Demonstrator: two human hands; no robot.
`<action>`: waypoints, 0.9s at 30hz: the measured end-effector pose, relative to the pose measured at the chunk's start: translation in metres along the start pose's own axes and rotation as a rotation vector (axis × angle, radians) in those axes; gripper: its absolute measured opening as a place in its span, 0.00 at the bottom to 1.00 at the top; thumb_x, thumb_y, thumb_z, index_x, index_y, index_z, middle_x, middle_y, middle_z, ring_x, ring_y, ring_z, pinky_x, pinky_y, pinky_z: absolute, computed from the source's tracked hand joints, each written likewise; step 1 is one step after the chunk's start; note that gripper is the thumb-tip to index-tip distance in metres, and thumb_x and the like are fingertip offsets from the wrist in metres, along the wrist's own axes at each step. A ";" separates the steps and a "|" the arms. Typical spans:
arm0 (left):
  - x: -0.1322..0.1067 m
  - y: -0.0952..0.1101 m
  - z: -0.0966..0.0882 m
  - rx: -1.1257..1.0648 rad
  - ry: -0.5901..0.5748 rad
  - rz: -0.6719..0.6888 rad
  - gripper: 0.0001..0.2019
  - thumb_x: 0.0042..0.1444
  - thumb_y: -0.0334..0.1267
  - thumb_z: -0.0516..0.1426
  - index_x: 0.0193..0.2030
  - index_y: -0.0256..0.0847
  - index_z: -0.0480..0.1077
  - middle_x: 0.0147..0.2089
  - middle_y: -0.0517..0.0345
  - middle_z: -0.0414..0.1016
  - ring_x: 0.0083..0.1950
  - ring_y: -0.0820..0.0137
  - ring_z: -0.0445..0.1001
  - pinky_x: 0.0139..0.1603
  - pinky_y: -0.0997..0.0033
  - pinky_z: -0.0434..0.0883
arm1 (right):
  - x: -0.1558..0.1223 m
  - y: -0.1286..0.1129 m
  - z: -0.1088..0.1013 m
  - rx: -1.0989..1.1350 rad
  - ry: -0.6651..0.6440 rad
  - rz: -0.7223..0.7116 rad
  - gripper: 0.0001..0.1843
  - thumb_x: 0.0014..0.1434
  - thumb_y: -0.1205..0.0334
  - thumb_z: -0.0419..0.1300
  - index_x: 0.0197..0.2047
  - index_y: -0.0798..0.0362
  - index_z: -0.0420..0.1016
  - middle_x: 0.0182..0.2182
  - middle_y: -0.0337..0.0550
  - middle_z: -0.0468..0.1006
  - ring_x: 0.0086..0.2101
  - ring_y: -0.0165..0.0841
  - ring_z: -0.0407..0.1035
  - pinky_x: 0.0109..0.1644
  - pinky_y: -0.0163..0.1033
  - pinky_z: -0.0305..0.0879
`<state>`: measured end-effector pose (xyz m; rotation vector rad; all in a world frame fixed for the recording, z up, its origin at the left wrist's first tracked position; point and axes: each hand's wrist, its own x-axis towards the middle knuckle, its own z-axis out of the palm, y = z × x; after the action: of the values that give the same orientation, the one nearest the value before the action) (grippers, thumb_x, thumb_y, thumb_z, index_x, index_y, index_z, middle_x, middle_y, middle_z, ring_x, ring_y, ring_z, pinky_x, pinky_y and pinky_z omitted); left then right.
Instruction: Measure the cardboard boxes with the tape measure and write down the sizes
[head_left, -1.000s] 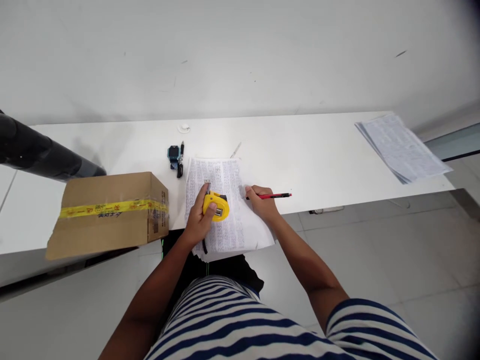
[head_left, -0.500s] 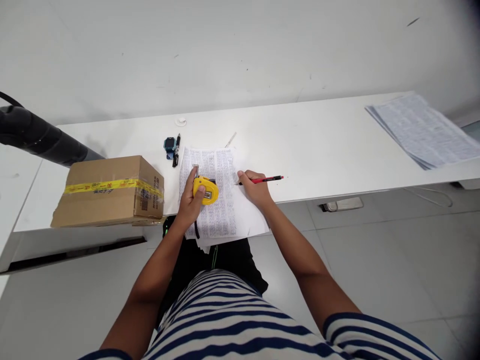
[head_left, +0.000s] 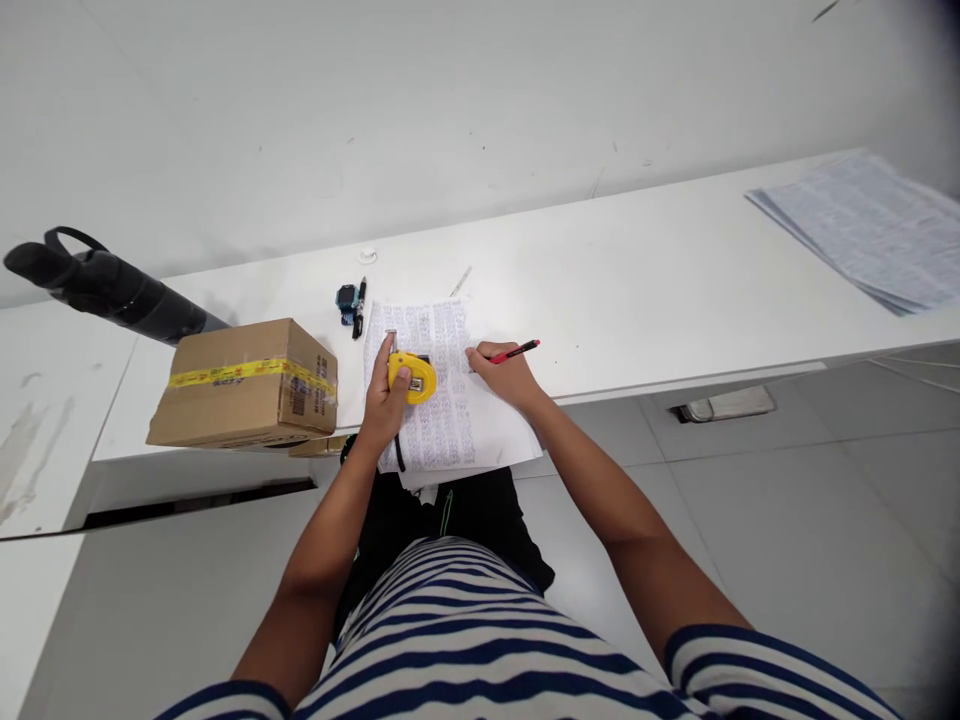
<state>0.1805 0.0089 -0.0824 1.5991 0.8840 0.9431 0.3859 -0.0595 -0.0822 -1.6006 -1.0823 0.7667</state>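
Note:
My left hand (head_left: 386, 398) is closed round a yellow tape measure (head_left: 413, 376) that rests on a stack of printed paper sheets (head_left: 442, 420) at the near edge of the white table (head_left: 615, 290). The thumb lies on top of the tape's case. My right hand (head_left: 499, 372) is closed on a red pen (head_left: 516, 351), its tip down on the right side of the same sheets. Both forearms reach in from below, over my striped shirt.
A taped cardboard box (head_left: 247, 385) sits left of the sheets, with a black tube-like object (head_left: 105, 285) behind it. A small blue watch (head_left: 346, 298) and a black marker (head_left: 359, 308) lie beyond the sheets. Another paper pile (head_left: 862, 230) is at far right.
The view has swung, shifting everything in the picture. My hands have stayed on the sheets with the tape measure and pen; the pen now tilts up more steeply.

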 end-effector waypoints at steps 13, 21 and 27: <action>0.001 -0.008 -0.001 -0.065 -0.004 -0.006 0.31 0.61 0.56 0.55 0.69 0.52 0.58 0.66 0.50 0.65 0.59 0.62 0.71 0.59 0.62 0.69 | -0.002 -0.001 0.002 -0.023 0.105 -0.018 0.24 0.57 0.56 0.56 0.19 0.49 0.45 0.18 0.31 0.49 0.23 0.26 0.45 0.28 0.37 0.42; 0.000 -0.005 0.000 -0.147 -0.021 -0.026 0.28 0.60 0.55 0.57 0.64 0.49 0.59 0.46 0.54 0.75 0.41 0.69 0.76 0.45 0.67 0.73 | -0.004 0.000 0.003 -0.039 0.076 -0.030 0.24 0.57 0.55 0.56 0.18 0.49 0.47 0.17 0.31 0.50 0.22 0.26 0.46 0.28 0.37 0.44; -0.001 -0.006 0.001 -0.202 -0.017 -0.041 0.27 0.59 0.54 0.58 0.60 0.48 0.56 0.43 0.55 0.75 0.40 0.69 0.76 0.41 0.68 0.73 | -0.005 0.003 0.004 -0.027 0.147 -0.056 0.23 0.58 0.55 0.56 0.19 0.49 0.46 0.18 0.31 0.49 0.23 0.26 0.45 0.28 0.38 0.43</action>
<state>0.1808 0.0088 -0.0884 1.4100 0.7813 0.9566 0.3806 -0.0629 -0.0862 -1.6159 -1.0301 0.5897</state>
